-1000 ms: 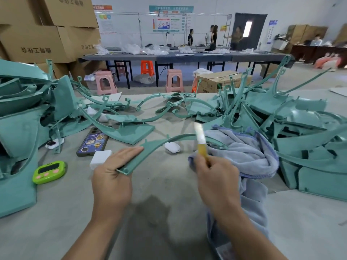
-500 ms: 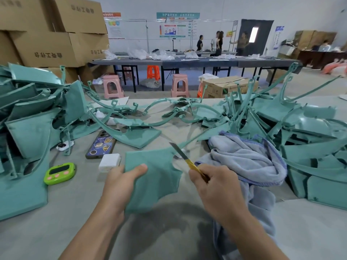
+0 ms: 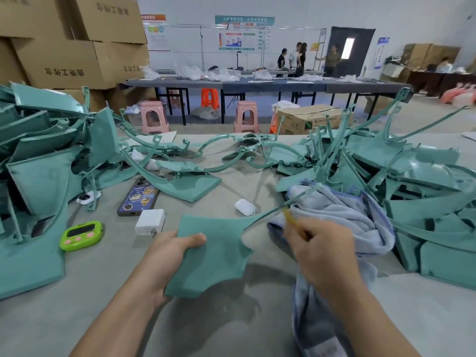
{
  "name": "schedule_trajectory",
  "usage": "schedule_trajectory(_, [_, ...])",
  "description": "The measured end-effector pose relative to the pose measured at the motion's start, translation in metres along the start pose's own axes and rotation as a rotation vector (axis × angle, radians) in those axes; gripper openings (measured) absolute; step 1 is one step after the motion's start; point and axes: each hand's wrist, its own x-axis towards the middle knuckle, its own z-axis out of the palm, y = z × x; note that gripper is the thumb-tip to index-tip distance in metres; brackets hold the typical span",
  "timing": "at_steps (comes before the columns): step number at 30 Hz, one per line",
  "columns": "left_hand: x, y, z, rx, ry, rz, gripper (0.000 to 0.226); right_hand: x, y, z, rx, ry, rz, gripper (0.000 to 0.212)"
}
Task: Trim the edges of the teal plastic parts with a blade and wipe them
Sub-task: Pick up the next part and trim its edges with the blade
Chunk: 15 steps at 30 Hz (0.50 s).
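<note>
My left hand [image 3: 167, 256] grips a teal plastic part [image 3: 213, 251] by its flat plate, thumb on top, above the table. A thin curved arm of the part runs up and right toward the cloth. My right hand [image 3: 324, 251] holds a yellow-handled blade [image 3: 289, 215], blurred by motion, against that thin arm. A grey-blue cloth [image 3: 342, 217] lies bunched under and behind my right hand and hangs toward the table's near edge.
Heaps of teal parts lie at the left [image 3: 38, 161] and right [image 3: 425, 191]. On the table sit a phone [image 3: 137, 197], a green timer [image 3: 81, 235], a white charger [image 3: 150, 222] and a white earbud case [image 3: 245, 207]. Several people stand far back.
My left hand turned the part so its flat plate faces up. The blade swung from upright down to the right, onto the part's thin arm.
</note>
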Motion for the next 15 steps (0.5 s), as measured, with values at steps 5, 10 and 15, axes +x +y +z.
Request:
schedule_trajectory(5, [0.003, 0.005, -0.009, -0.116, 0.011, -0.032, 0.014, 0.005, -0.002, 0.017, -0.285, -0.029, 0.178, 0.052])
schedule_trajectory(10, [0.013, 0.007, -0.02, -0.35, 0.172, 0.044, 0.023, -0.003, 0.001, 0.013, -0.213, -0.043, 0.195, 0.052])
schedule_trajectory(15, [0.018, 0.005, -0.022, -0.429, 0.354, 0.169, 0.021, -0.011, -0.023, 0.026, -0.298, -0.367, 0.098, 0.065])
